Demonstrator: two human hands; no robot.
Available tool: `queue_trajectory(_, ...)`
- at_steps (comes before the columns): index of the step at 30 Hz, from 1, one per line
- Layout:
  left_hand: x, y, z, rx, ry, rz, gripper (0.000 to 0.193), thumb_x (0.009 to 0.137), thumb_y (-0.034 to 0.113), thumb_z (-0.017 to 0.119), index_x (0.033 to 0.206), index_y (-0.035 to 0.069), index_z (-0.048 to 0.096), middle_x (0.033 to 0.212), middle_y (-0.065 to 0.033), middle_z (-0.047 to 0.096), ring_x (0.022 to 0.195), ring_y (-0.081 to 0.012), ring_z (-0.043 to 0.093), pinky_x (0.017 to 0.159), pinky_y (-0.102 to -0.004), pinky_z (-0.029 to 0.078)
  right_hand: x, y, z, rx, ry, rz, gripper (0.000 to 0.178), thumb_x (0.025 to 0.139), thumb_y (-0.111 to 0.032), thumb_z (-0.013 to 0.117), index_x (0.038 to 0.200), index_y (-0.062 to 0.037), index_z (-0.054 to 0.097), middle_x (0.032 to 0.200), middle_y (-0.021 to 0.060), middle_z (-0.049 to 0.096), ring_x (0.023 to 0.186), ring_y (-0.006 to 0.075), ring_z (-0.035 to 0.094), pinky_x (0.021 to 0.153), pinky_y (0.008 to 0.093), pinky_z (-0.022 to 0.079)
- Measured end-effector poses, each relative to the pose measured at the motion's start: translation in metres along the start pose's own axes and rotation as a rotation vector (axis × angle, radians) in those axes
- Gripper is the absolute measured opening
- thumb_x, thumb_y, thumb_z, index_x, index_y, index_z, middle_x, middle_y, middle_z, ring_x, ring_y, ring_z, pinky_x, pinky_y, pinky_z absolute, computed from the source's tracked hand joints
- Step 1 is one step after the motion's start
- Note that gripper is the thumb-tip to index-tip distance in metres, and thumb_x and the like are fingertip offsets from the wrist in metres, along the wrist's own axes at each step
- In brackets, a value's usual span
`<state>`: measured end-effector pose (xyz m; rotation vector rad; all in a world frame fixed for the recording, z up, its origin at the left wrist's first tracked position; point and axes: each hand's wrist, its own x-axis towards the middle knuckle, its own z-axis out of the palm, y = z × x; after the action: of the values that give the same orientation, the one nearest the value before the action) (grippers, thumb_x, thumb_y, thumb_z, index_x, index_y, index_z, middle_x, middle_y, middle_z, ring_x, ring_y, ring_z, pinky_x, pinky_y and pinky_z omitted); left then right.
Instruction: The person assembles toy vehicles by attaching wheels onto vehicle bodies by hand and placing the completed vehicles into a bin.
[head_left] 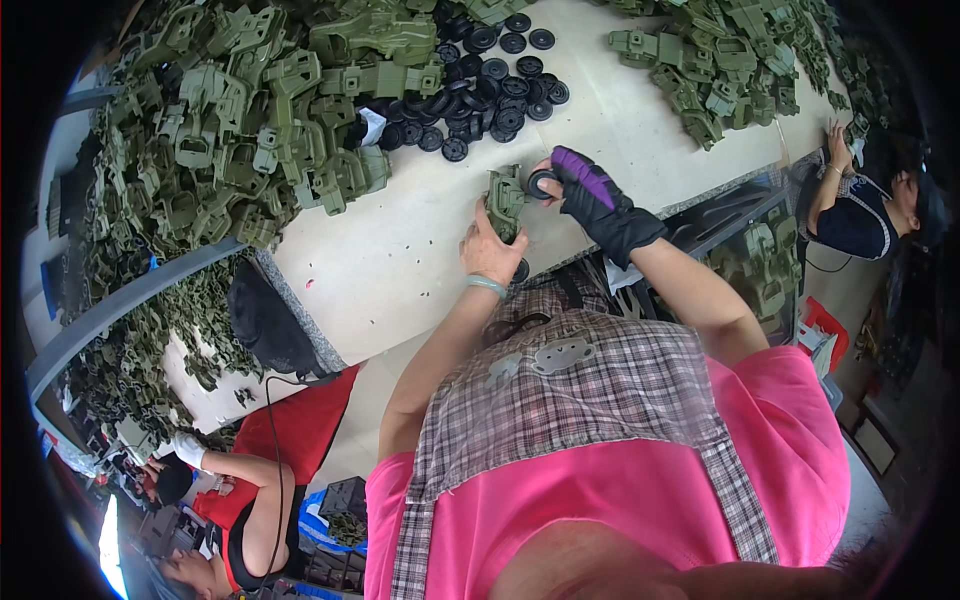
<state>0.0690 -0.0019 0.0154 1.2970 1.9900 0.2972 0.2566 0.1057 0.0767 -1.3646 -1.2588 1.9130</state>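
Note:
My left hand (490, 250) is bare and wraps round a green plastic toy vehicle body (506, 200), held just above the table near its front edge. A black wheel (521, 270) shows below that hand, by the body's near end; whether it is fixed on is hard to tell. In a black and purple glove with bare fingertips, my right hand (592, 200) pinches another black wheel (541, 184) close to the right side of the body. Part of the toy body is hidden by my left fingers.
Loose black wheels (495, 90) lie in a pile beyond my hands. Green plastic parts (250, 100) are heaped at the left, and more green parts (725, 60) at the far right. Co-workers sit at lower left (250, 510) and right (850, 210). A grey metal rail (140, 305) runs along the left.

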Motion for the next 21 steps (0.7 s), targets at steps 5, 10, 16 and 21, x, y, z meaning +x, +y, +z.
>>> queue_trajectory(5, -0.002, 0.000, 0.001, 0.009, 0.059, 0.066, 0.095, 0.081, 0.041, 0.077, 0.158, 0.009, 0.031, 0.107, -0.0288, 0.072, 0.101, -0.0464, 0.071, 0.093, -0.0536, 0.055, 0.003, 0.004, 0.023, -0.227, -0.002, -0.147, 0.027, 0.097, -0.021, 0.073, 0.114, -0.0004, 0.069, 0.100, 0.0057, 0.068, 0.083, 0.0129, 0.062, 0.070, 0.0303, 0.053)
queue_trajectory(10, -0.001, -0.002, 0.004, -0.008, 0.071, 0.088, 0.096, 0.080, 0.041, 0.077, 0.157, 0.007, 0.031, 0.108, -0.0282, 0.072, 0.102, -0.0458, 0.071, 0.093, -0.0538, 0.054, 0.001, 0.016, 0.032, -0.216, 0.027, -0.152, 0.025, 0.097, -0.020, 0.073, 0.114, -0.0016, 0.068, 0.099, 0.0063, 0.067, 0.089, 0.0156, 0.062, 0.078, 0.0321, 0.053)
queue_trajectory(16, -0.001, -0.002, -0.001, -0.006, 0.055, 0.085, 0.098, 0.079, 0.043, 0.079, 0.157, 0.006, 0.031, 0.113, -0.0280, 0.071, 0.105, -0.0454, 0.070, 0.095, -0.0537, 0.053, 0.003, 0.018, 0.037, -0.447, 0.273, -0.291, 0.030, 0.094, -0.023, 0.076, 0.115, -0.0026, 0.069, 0.107, 0.0110, 0.069, 0.099, 0.0249, 0.066, 0.087, 0.0387, 0.055)
queue_trajectory(21, 0.000, -0.008, 0.010, -0.031, 0.064, 0.102, 0.096, 0.080, 0.044, 0.079, 0.157, 0.010, 0.033, 0.112, -0.0237, 0.071, 0.108, -0.0416, 0.068, 0.100, -0.0553, 0.048, 0.045, -0.023, 0.046, -0.980, -0.015, -1.031, 0.027, 0.086, -0.022, 0.072, 0.107, -0.0056, 0.070, 0.100, 0.0152, 0.069, 0.100, 0.0348, 0.068, 0.088, 0.0460, 0.055)
